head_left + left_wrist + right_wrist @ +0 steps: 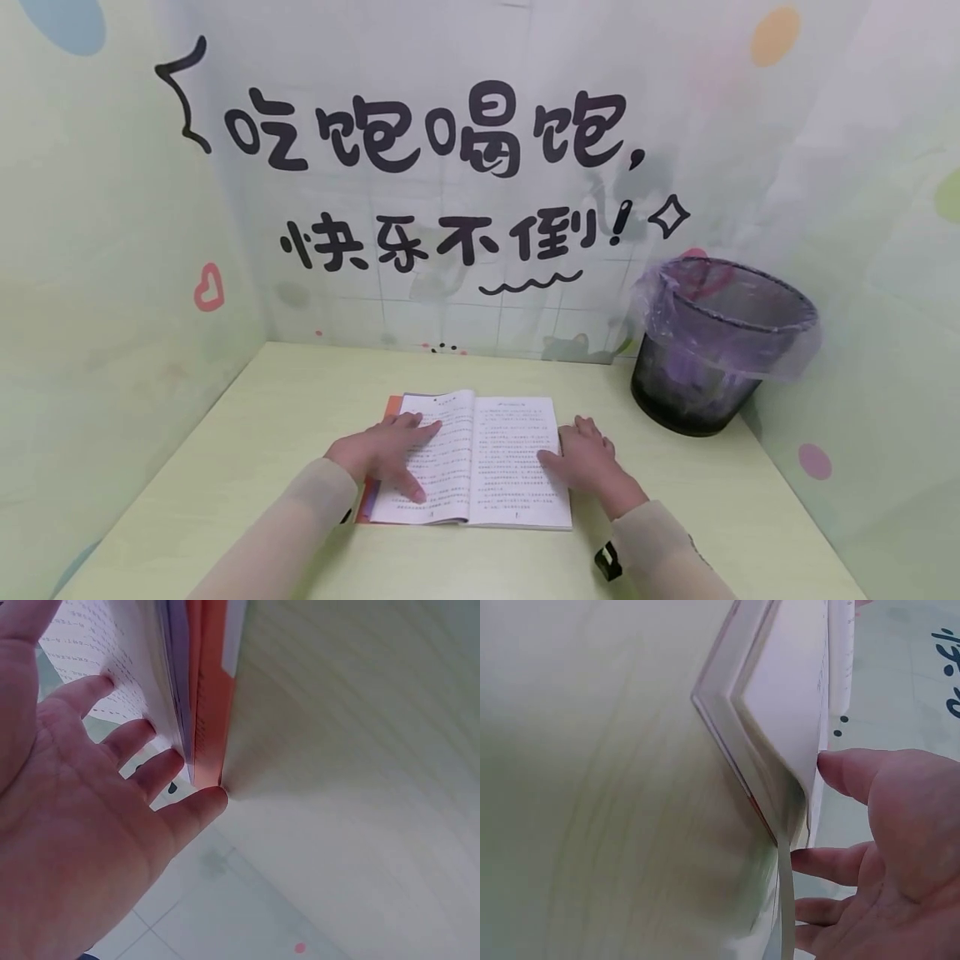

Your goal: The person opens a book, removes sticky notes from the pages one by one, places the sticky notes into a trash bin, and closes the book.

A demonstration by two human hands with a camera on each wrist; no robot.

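Note:
An open book (513, 467) with printed pages lies flat on the table, its orange cover edge (214, 697) showing at the left. My left hand (386, 454) rests on the left page with its fingers spread. In the left wrist view, its fingertips touch the page and its little finger reaches the cover's edge. At the right side of the book, my right hand (588, 461) lays its thumb on the right page. The right wrist view shows the thumb (847, 769) above and the index finger (829, 862) at the edge, pinching the bulging pages (780, 712) between them.
A black bin (697, 375) with a purple plastic liner stands at the back right of the pale table (300, 375). Behind is a wall covering (465, 325) with large black Chinese lettering. Similar decorated walls close in both sides.

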